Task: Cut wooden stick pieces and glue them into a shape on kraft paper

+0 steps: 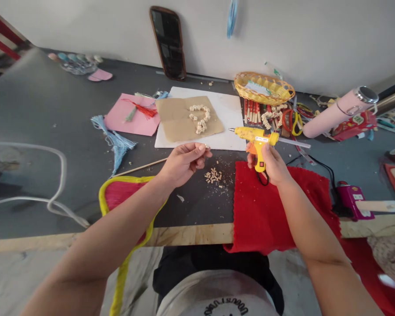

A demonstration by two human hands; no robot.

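My right hand (270, 162) grips the handle of a yellow hot glue gun (255, 137), its nozzle pointing left toward the white board (228, 116). My left hand (186, 161) is pinched on a tiny pale wooden piece at its fingertips, just left of the nozzle. A small heap of wooden bits (213, 175) lies on the dark table between my hands. On the white board rests a brown cardboard sheet (177, 118) with wooden bits (200, 118) set in a curved shape.
Red cloth (266, 210) hangs over the table's front edge; a red mat with yellow trim (118, 197) lies left. Pink paper with a red tassel (134, 114), blue tassel (116, 142), yellow basket (263, 87), scissors (291, 120), pink cylinder (335, 114), white cord (52, 184).
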